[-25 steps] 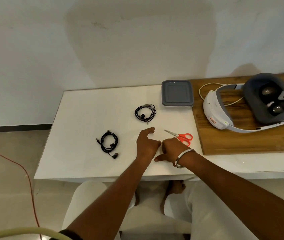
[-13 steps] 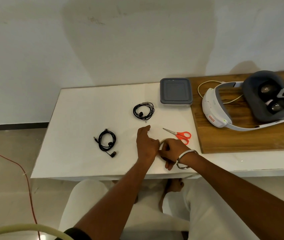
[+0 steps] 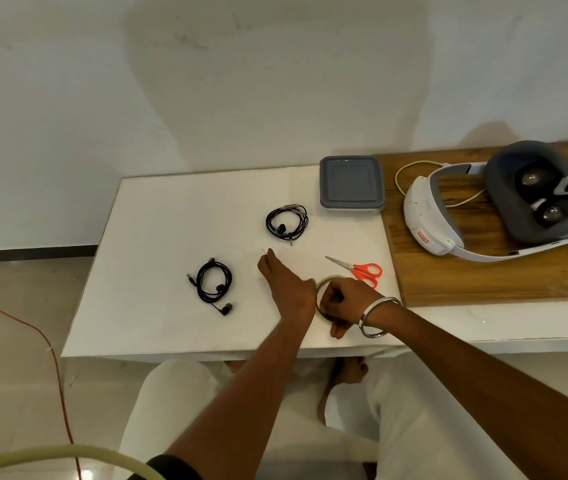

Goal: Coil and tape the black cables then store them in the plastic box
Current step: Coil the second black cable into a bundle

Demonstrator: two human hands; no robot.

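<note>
White tabletop (image 3: pixel 157 306) fills the middle of the view, set against a pale wall, with the person's white-trousered knees just under its near edge. Closest on the surface, the right hand (image 3: pixel 344 301), a metal bangle (image 3: pixel 377 317) on its wrist, curls its fingers around a roll of clear tape (image 3: pixel 321 289) and holds it against the table. Touching it on the left, the left hand (image 3: pixel 287 289) stretches away from the roll with thumb and fingertips pinched together; a thin strip of tape seems to run from the roll to those fingertips, though it is too faint to be sure. Just beyond the right hand lie scissors (image 3: pixel 358 270) with orange handles, blades pointing left. Left of the hands rests one coiled black cable (image 3: pixel 214 285), an earphone lead with its buds and plug trailing loose. Farther back, a second coiled black cable (image 3: pixel 287 221) lies near the plastic box (image 3: pixel 351 187), which sits shut under a grey lid at the table's far right corner. To the right, a wooden board (image 3: pixel 483 282) carries a white headset (image 3: pixel 448 220) with grey face padding and a pale cord looping behind it.
</note>
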